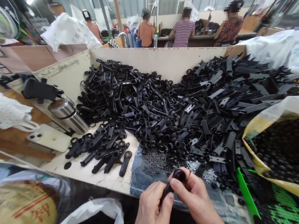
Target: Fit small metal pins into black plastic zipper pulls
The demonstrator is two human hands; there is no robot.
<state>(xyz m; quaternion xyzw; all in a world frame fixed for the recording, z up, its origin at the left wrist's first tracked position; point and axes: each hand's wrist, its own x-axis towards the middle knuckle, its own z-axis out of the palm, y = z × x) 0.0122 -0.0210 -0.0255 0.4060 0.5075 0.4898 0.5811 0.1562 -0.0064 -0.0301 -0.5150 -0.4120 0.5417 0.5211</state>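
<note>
Both hands meet at the front edge of the workbench around one black plastic part (179,175) with a ring-shaped end. My left hand (153,208) is closed on its narrow handle. With thumb and fingers, my right hand (191,191) grips the ring end; a thin dark piece sticks out by its fingers, too small to name. Just beyond the hands lie small dark screws (156,160) and shiny silver screws (192,166) on a blue cloth (136,176). Behind them rises a heap of similar black ringed parts (143,105).
Flat black pieces (218,88) pile up at right, beside a yellow bag (254,157) of small round black parts and a green tray (247,194). At left stand a steel thermos (73,118) and a phone (50,138). An open white sack (115,212) sits below the edge. Several people work behind.
</note>
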